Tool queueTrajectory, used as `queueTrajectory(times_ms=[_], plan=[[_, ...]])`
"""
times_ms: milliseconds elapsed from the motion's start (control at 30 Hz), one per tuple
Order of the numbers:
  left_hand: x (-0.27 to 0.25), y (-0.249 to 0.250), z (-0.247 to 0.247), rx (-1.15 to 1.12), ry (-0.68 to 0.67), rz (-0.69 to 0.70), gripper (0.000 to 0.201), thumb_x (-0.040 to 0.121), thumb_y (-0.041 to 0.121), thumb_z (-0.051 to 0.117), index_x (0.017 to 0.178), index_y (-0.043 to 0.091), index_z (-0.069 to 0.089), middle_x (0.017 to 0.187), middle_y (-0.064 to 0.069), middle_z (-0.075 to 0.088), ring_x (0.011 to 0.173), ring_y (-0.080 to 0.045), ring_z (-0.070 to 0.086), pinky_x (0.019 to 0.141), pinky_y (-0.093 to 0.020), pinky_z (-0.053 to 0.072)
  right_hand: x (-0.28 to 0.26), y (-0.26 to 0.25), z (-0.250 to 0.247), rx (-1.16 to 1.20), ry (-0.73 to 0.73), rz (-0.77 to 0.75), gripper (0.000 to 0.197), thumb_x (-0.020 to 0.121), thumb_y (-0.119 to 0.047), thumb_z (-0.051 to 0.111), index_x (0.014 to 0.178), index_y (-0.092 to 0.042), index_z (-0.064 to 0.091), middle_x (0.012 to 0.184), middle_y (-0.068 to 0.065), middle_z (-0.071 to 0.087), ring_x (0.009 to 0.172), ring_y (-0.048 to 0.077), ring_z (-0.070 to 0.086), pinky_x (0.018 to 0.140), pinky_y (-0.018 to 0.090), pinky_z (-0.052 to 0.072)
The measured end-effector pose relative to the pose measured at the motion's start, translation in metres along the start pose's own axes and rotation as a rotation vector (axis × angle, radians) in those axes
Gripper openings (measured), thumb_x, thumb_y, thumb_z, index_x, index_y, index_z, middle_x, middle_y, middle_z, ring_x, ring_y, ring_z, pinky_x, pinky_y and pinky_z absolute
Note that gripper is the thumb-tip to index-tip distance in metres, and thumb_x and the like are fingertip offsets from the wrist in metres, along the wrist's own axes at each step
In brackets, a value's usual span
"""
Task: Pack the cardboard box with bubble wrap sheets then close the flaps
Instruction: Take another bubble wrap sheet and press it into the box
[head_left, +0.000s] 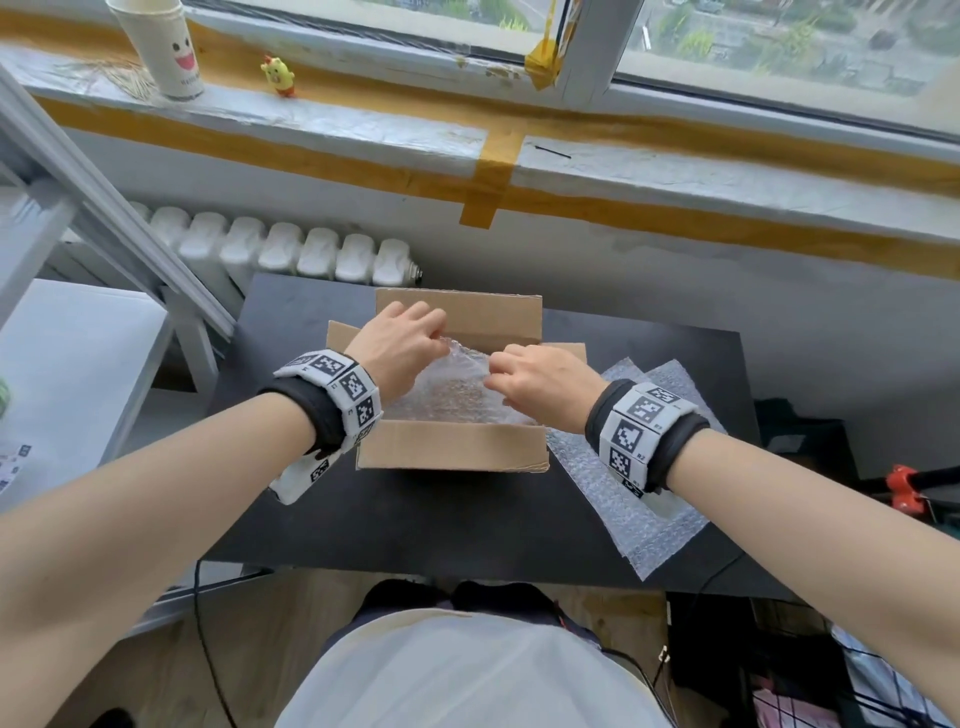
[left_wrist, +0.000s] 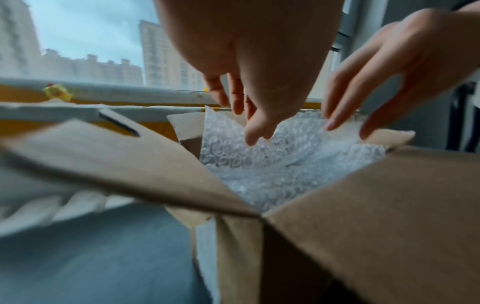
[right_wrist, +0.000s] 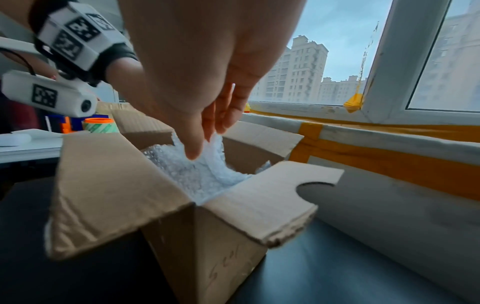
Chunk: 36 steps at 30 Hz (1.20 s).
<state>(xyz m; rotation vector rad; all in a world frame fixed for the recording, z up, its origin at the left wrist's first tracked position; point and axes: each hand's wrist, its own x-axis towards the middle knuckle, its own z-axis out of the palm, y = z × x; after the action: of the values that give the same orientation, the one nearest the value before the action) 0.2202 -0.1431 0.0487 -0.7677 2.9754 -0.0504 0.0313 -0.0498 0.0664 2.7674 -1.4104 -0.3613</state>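
Observation:
An open cardboard box (head_left: 452, 447) stands on the black table (head_left: 467, 519) with its flaps (left_wrist: 389, 205) spread outward. A clear bubble wrap sheet (head_left: 452, 389) lies crumpled inside it, its far edge lifted. My left hand (head_left: 441, 338) pinches that raised edge at the left, thumb in front and fingers behind (left_wrist: 246, 123). My right hand (head_left: 493, 369) pinches the same sheet (right_wrist: 197, 172) a little to the right, thumb and fingers meeting over the box (right_wrist: 207, 142). The box bottom is hidden under the wrap.
More bubble wrap sheets (head_left: 639, 499) lie flat on the table right of the box. A radiator (head_left: 291, 249) and taped windowsill sit behind, with a paper cup (head_left: 161, 47) and yellow toy (head_left: 279, 77). A white table (head_left: 67, 364) stands left; a tape roll (right_wrist: 98, 125) is there.

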Motion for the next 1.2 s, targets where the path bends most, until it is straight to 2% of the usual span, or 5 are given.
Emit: queueTrajectory(times_ms=[367, 600, 833, 1000, 1200], plan=[[-0.008, 0.012, -0.003, 0.039, -0.242, -0.018, 0.054, 0.085, 0.004, 0.046, 0.137, 0.014, 0.036, 0.127, -0.009, 0.044, 0.115, -0.025, 0.046, 0.1, -0.036, 0.038, 0.009, 0.008, -0.003, -0.216, -0.052, 0.014, 0.02, 0.075, 0.0, 0.053, 0.068, -0.013, 0.067, 0.078, -0.001, 0.064, 0.068, 0.016, 0.059, 0.063, 0.026, 0.05], [-0.009, 0.012, 0.001, -0.039, -0.28, -0.071, 0.061, 0.091, 0.014, 0.044, 0.145, 0.024, 0.018, 0.123, -0.007, 0.048, 0.11, -0.028, 0.052, 0.095, -0.037, 0.039, 0.002, 0.01, 0.003, 0.106, -0.269, 0.168, 0.059, 0.092, 0.008, 0.034, 0.147, -0.003, 0.014, 0.154, 0.014, 0.023, 0.137, 0.027, 0.033, 0.102, 0.039, 0.043], [-0.003, 0.01, 0.009, -0.144, -0.375, -0.108, 0.054, 0.097, 0.034, 0.031, 0.147, 0.031, 0.01, 0.126, -0.012, 0.048, 0.109, -0.031, 0.052, 0.099, -0.039, 0.035, 0.01, 0.01, 0.025, 0.224, -0.266, 0.252, 0.063, 0.092, 0.002, 0.038, 0.148, -0.011, 0.012, 0.149, 0.018, 0.029, 0.121, 0.035, 0.05, 0.088, 0.044, 0.05], [-0.005, 0.012, 0.007, -0.075, -0.335, -0.133, 0.05, 0.097, 0.042, 0.03, 0.145, 0.033, 0.02, 0.138, -0.012, 0.036, 0.123, -0.028, 0.04, 0.1, -0.038, 0.036, 0.012, 0.013, 0.027, 0.11, 0.001, 0.121, 0.045, 0.074, 0.0, 0.068, 0.118, 0.002, 0.057, 0.102, 0.022, 0.063, 0.084, 0.035, 0.064, 0.07, 0.039, 0.055], [-0.021, 0.015, 0.017, -0.007, -0.32, -0.152, 0.055, 0.096, 0.051, 0.014, 0.147, 0.036, 0.0, 0.153, -0.014, 0.022, 0.135, -0.032, 0.027, 0.116, -0.041, 0.014, 0.002, 0.01, 0.037, 0.238, -0.148, 0.186, 0.055, 0.099, -0.029, 0.039, 0.147, -0.012, 0.019, 0.152, 0.021, 0.022, 0.138, 0.032, 0.03, 0.113, 0.04, 0.026]])
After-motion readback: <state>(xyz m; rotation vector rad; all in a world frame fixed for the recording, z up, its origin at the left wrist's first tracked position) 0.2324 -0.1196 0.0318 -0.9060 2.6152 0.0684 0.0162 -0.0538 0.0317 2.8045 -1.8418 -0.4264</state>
